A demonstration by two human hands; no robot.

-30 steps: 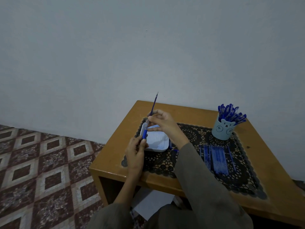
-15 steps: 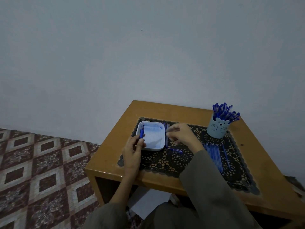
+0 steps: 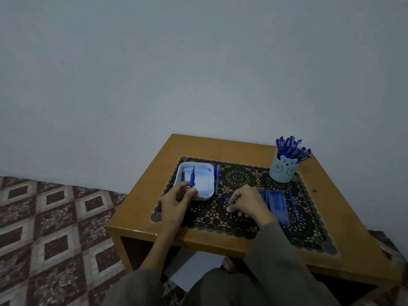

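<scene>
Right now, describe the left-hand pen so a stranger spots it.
On the wooden table, find the white tray at the left end of the black mat. The pen sits over it, tip pointing away, pinched by the left hand. Other pens lie on the mat or fill the cup.

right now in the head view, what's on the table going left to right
left hand holding a blue pen → loose pens lying just right of the white tray → right hand → bear cup full of pens
</scene>
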